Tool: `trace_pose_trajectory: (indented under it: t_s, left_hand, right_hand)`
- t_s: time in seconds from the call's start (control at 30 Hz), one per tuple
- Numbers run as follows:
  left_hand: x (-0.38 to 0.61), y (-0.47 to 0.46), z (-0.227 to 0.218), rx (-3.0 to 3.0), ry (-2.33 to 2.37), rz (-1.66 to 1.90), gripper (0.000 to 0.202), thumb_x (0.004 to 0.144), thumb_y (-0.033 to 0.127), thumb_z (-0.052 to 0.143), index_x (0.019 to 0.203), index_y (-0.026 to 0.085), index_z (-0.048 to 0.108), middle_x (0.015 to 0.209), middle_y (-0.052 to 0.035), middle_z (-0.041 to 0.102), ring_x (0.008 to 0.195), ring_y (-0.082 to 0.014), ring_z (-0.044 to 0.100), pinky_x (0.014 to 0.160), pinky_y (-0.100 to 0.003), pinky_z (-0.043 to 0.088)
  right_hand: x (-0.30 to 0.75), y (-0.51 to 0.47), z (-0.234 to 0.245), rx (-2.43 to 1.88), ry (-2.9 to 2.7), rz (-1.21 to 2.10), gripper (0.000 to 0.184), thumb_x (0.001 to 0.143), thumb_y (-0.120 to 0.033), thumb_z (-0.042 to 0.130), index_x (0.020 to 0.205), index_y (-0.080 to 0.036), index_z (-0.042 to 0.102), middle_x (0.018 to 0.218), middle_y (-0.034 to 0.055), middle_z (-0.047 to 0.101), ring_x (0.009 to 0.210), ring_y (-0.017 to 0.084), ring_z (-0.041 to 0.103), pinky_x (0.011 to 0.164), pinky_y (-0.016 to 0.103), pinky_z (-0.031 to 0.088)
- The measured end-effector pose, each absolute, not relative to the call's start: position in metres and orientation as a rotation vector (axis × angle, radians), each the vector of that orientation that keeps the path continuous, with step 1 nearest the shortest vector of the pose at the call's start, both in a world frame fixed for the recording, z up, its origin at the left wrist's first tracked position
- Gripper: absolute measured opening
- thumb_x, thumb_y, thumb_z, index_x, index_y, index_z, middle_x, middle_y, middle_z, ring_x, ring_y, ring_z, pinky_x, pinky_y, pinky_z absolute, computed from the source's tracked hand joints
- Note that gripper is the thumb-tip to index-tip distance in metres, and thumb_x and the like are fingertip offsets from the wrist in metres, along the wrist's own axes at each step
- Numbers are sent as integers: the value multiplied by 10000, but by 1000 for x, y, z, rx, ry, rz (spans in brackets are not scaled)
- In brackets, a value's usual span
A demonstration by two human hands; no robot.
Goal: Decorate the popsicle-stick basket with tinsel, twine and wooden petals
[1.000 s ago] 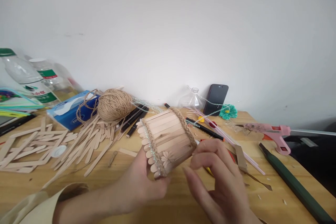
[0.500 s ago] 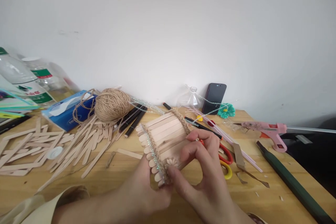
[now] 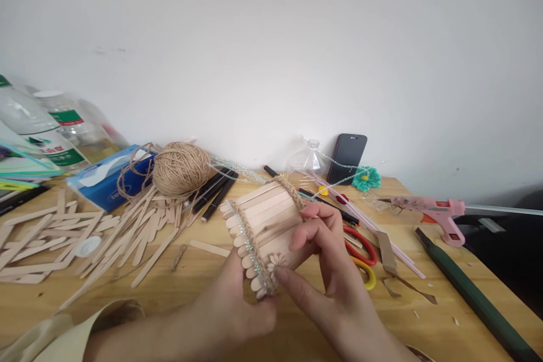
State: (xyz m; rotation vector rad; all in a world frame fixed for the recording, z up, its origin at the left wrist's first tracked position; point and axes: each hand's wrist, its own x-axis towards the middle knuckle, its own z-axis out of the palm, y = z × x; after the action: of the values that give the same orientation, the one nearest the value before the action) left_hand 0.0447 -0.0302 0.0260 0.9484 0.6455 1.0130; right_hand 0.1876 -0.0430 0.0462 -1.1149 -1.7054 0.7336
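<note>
A craft-stick piece [image 3: 271,209], made of pale sticks laid side by side, is tilted above the table. Braided twine and a sparkly cord [image 3: 250,243] run along its near-left edge; more twine trims the far edge. My left hand [image 3: 241,300] grips the piece from below at its near left, the fingers mostly hidden beneath. A small wooden flower [image 3: 276,262] lies on the lower corner beside the twine. My right hand [image 3: 326,271] has its thumb tip at the flower, with index and middle fingers bent and apart from the thumb over the right side.
Loose craft sticks [image 3: 148,226], a twine ball [image 3: 181,168] and a blue tissue pack [image 3: 112,178] lie left. Black markers [image 3: 216,192] are behind. Scissors [image 3: 365,254], a phone [image 3: 348,158], a green fuzzy flower [image 3: 366,179] and a pink glue gun [image 3: 441,215] are right.
My right thumb has drawn back slightly to the right, showing more of the wooden flower. The right fingers have shifted slightly left; the left hand and the stick piece hardly differ.
</note>
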Motion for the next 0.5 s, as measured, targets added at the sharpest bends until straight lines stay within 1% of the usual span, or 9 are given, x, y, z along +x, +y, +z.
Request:
trace_pose_trajectory:
  t_s: [0.13,0.27,0.33,0.4,0.5]
  left_hand:
    - [39,-29,14,1239,732,906,704,692,20,582,1326,270,405,1180,-56,635,1255,-299,429,1062,-485,287]
    - [31,-29,-5,1419,836,914,757,706,70,605,1370,288,315,1258,-47,578,1270,-316,398,1056,-505,296]
    - [28,-29,-14,1449,879,917,774,718,99,609,1387,290,270,1289,-53,550,1278,-324,382,1060,-514,287]
    - [27,-28,-20,1455,889,922,781,727,106,597,1396,295,240,1306,-54,533,1285,-324,372,1066,-514,280]
    - [28,-28,-22,1442,860,933,784,720,87,576,1395,301,239,1299,-52,539,1275,-320,388,1058,-508,302]
  right_hand:
    - [189,-41,47,-1120,-1651,838,259,758,-112,555,894,-292,428,1174,5,268,1190,224,237,1004,449,291]
    - [190,-40,49,-1136,-1608,923,298,746,-112,573,916,-316,438,1215,-15,232,1250,233,169,1042,452,244]
    - [190,-40,49,-1130,-1604,961,306,749,-118,573,928,-327,440,1233,-21,229,1256,234,177,1055,461,224]
    - [190,-40,50,-1131,-1603,993,304,750,-119,572,926,-331,443,1234,-24,239,1239,232,214,1056,470,219]
    - [191,-40,50,-1127,-1598,997,309,746,-105,563,919,-332,444,1224,-24,247,1227,227,231,1044,459,247]
